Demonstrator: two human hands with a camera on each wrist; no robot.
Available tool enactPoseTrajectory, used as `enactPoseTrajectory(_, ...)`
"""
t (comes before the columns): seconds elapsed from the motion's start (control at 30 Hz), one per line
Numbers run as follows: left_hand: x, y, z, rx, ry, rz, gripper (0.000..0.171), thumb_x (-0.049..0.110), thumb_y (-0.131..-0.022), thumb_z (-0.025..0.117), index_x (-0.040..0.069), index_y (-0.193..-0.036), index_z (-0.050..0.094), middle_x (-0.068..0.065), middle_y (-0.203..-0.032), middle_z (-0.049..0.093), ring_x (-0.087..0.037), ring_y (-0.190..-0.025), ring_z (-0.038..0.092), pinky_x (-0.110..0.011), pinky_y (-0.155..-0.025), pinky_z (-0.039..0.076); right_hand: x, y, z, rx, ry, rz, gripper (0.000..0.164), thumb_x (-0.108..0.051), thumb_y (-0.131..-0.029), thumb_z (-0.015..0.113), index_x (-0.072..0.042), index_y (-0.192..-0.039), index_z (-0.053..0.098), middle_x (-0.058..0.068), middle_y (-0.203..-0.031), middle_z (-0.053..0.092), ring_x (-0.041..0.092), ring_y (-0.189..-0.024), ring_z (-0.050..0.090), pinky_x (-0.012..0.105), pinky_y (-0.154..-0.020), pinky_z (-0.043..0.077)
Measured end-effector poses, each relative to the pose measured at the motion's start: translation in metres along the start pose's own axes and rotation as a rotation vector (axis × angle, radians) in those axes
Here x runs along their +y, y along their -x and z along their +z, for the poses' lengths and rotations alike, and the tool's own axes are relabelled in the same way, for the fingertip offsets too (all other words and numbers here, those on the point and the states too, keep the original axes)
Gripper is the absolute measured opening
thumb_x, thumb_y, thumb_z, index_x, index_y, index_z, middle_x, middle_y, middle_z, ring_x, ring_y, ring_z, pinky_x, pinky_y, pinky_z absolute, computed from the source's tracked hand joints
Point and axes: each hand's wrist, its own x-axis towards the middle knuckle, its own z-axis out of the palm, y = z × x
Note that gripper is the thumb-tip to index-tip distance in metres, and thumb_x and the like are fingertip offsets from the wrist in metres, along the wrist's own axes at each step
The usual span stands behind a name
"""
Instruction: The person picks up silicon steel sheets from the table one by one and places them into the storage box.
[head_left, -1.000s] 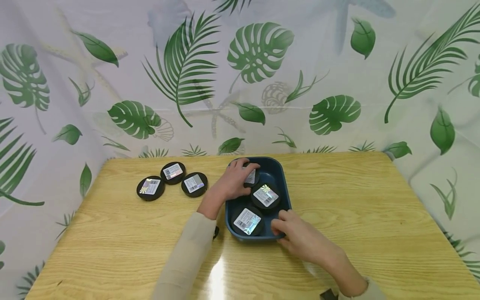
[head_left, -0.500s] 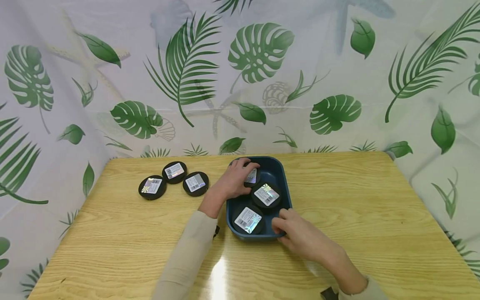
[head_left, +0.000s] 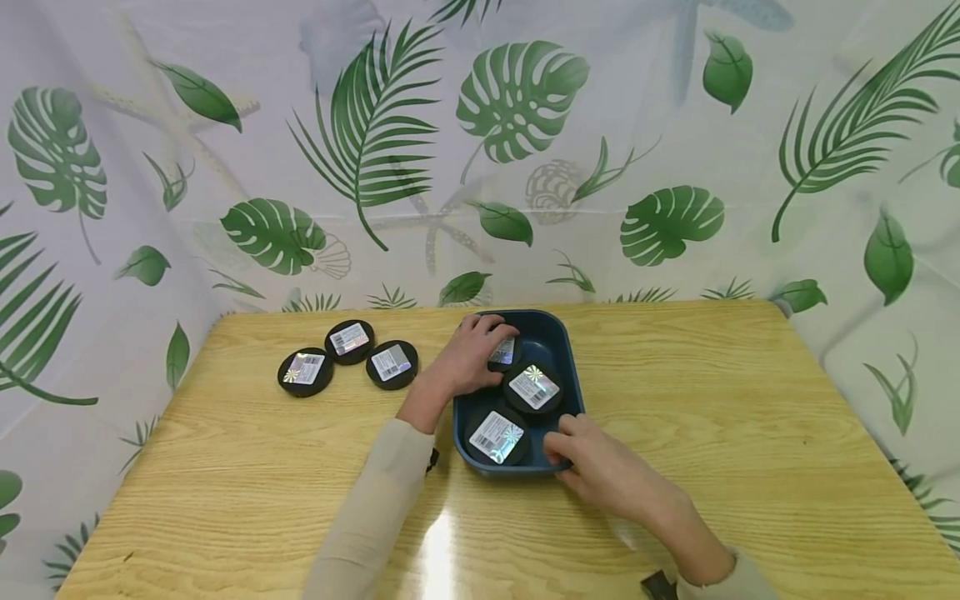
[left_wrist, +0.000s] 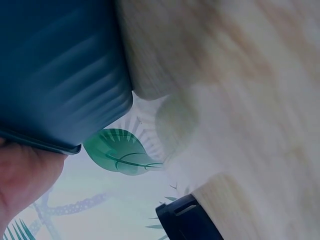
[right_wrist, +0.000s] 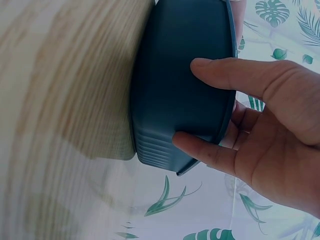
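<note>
In the head view a dark blue tray (head_left: 546, 337) holds several flat round black discs with shiny barcode labels. My left hand (head_left: 467, 358) reaches over the tray's left rim and grips the far disc (head_left: 504, 352), partly covering it. Beside it lie a middle disc (head_left: 534, 389) and a near disc (head_left: 497, 437). My right hand (head_left: 611, 468) holds the tray's near right corner. The right wrist view shows that hand (right_wrist: 285, 115) with thumb and a finger against the tray's outer wall (right_wrist: 175, 65) and other fingers over the rim. The left wrist view shows mainly the tray's outer side (left_wrist: 55, 75).
To the tray's left on the wooden table (head_left: 675, 375) lie a left disc (head_left: 305, 372), a back disc (head_left: 349, 342) and a right disc (head_left: 392, 364), grouped closely. A leaf-printed cloth (head_left: 585, 242) hangs behind the table and along its sides.
The view has shifted very slightly. Both hands, the tray and the discs keep the same places relative to one another.
</note>
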Motion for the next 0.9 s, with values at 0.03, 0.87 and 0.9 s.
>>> enactPoseTrajectory(0.03, 0.0000, -0.0001, -0.0001, 0.000, -0.004, -0.001, 0.062, 0.024, -0.087, 0.078, 0.017, -0.142, 0.050, -0.013, -0.150, 0.040, -0.036, -0.136, 0.035, -0.049, -0.113, 0.031, 0.0000, -0.0001, 0.0000, 0.001, 0.001, 0.001, 0.031, 0.001, -0.079, 0.080, -0.019, -0.081, 0.055, -0.007, -0.083, 0.042, 0.011, -0.077, 0.038, 0.024, -0.065, 0.039)
enactPoseTrajectory(0.87, 0.0026, -0.0015, -0.0042, -0.082, -0.054, -0.010, 0.059, 0.024, -0.091, 0.074, 0.015, -0.145, 0.052, -0.013, -0.156, 0.038, -0.033, -0.143, 0.036, -0.047, -0.116, 0.028, 0.0006, -0.0004, -0.0015, -0.009, -0.011, 0.006, 0.029, 0.001, -0.080, 0.079, -0.018, -0.082, 0.057, -0.007, -0.083, 0.042, 0.011, -0.078, 0.040, 0.024, -0.066, 0.040)
enactPoseTrajectory(0.9, 0.0029, -0.0011, -0.0043, -0.082, -0.055, -0.010, 0.059, 0.024, -0.091, 0.074, 0.015, -0.144, 0.052, -0.013, -0.156, 0.038, -0.033, -0.143, 0.036, -0.047, -0.116, 0.028, 0.0006, -0.0003, -0.0012, -0.007, -0.012, 0.003, 0.029, 0.001, -0.079, 0.079, -0.018, -0.081, 0.057, -0.008, -0.083, 0.042, 0.011, -0.077, 0.040, 0.024, -0.066, 0.040)
